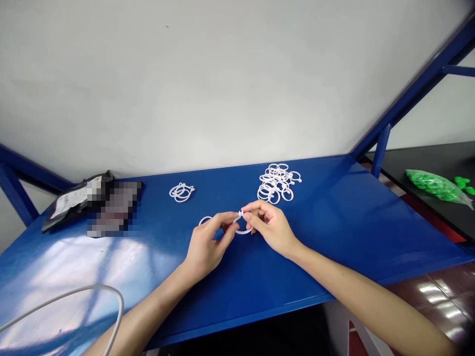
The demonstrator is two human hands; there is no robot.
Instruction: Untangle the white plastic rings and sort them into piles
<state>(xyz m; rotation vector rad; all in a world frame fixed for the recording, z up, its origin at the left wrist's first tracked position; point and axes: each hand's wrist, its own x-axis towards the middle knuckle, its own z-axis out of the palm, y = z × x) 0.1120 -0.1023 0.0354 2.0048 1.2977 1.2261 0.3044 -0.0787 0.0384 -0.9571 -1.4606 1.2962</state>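
Observation:
Between my two hands is a white plastic ring (pixel 243 232) with a small clasp at its top, just above the blue table. My left hand (pixel 208 242) pinches the ring's left side with thumb and forefinger. From the right, my right hand (pixel 272 227) grips it by the clasp, fingertips closed. Another white ring (pixel 205 220) shows partly behind my left hand; the rest of it is hidden. A small group of white rings (pixel 181 193) lies farther back on the left. Beyond my right hand sits a larger heap of similar rings (pixel 276 183), some overlapping.
Black plastic packages (pixel 76 198) lie at the table's (pixel 297 282) left back, partly pixelated. A white cable (pixel 67 295) loops across the lower left. Blue metal braces (pixel 382 148) rise at both sides. On a dark table at right rests a bag of green pieces (pixel 438 187).

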